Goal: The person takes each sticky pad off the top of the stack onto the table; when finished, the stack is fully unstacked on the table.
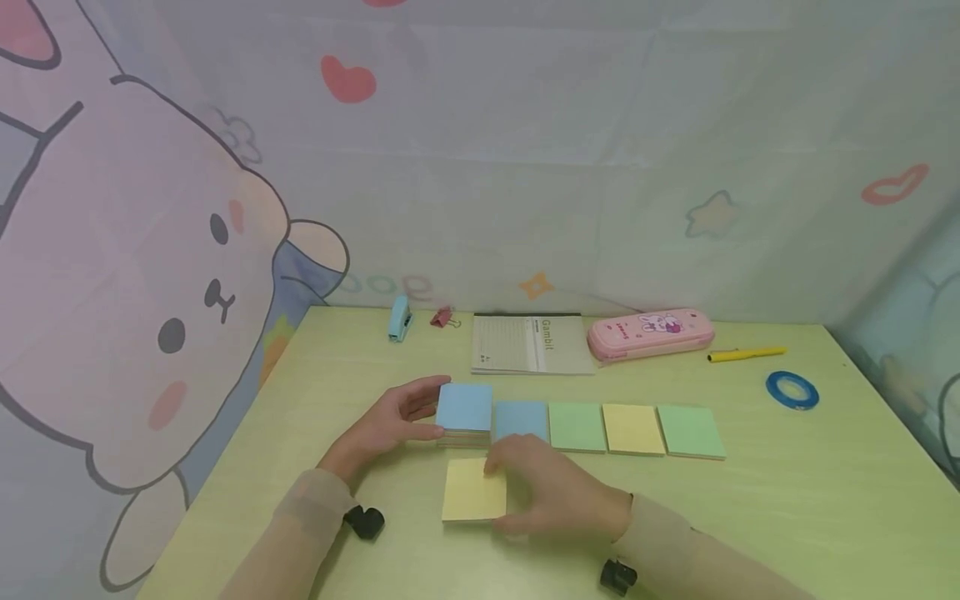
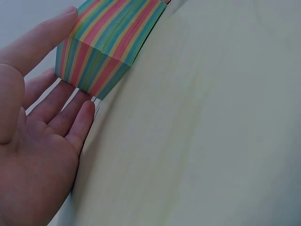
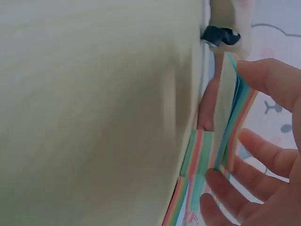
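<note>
On the pale surface (image 1: 405,571), a row of four pads (image 1: 577,427) begins just right of the tall blue-topped stack (image 1: 465,407). The left hand (image 1: 390,418) has thumb and fingers bent around this stack's left side. The right hand (image 1: 555,490), which partly covers the row, pinches the yellow pad (image 1: 472,492) between thumb and fingers. This pad, almost square, without clear long axis, lies on the person's side of the stack, left of the right palm.

Striped pad (image 3: 241,114) in right hand (image 3: 276,162)
</note>
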Demonstrator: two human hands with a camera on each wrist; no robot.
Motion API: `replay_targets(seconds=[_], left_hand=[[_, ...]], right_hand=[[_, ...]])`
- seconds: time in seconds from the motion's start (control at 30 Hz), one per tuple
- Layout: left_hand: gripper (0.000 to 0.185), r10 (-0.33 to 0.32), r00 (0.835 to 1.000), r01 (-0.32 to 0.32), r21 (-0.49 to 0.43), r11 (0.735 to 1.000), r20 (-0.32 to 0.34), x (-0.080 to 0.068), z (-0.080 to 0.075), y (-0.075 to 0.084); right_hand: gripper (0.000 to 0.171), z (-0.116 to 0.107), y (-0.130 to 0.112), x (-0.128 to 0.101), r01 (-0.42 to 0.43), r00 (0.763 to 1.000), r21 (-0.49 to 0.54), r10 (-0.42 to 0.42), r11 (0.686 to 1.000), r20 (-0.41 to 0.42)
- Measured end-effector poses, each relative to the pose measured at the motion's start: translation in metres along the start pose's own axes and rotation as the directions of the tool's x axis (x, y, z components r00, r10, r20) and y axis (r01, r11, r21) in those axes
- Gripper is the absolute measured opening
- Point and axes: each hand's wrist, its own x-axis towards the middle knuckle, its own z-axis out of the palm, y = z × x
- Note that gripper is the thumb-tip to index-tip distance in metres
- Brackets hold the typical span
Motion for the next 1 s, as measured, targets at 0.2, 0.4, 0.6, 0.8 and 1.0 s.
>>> replay_targets(seconds=[0.2,0.4,0.6,0.8,1.0], left_hand=[[0.079,-0.001,1.000,0.001,-0.004,1.000,-0.008,-0.001,0.001,0.001],[0.080,-0.008,1.000,0.008,-0.003,1.000,-0.005,-0.001,0.001,0.000],[0.080,-0.003,1.000,0.003,0.002,1.000,-0.009,0.001,0.000,-0.001],[0.080,0.003,1.000,-0.003,-0.005,1.000,0.001,0.002,-0.001,-0.001],[0.081,-0.024,1.000,0.024,-0.008,1.000,-0.007,0.000,-0.001,-0.002]], right_hand=[[0.052,0.007,-0.001,-0.003,-0.034,0.996,-0.096,0.042,0.995,0.076],[0.052,0.008,0.003,-0.008,-0.053,0.994,-0.132,0.065,0.990,0.085],[0.054,0.010,0.006,-0.006,-0.093,0.994,-0.128,0.100,0.987,0.045],[0.056,0.013,0.008,0.002,-0.132,0.991,-0.099,0.133,0.986,0.002],[0.057,0.015,0.008,0.009,-0.136,0.991,-0.088,0.135,0.987,-0.009]])
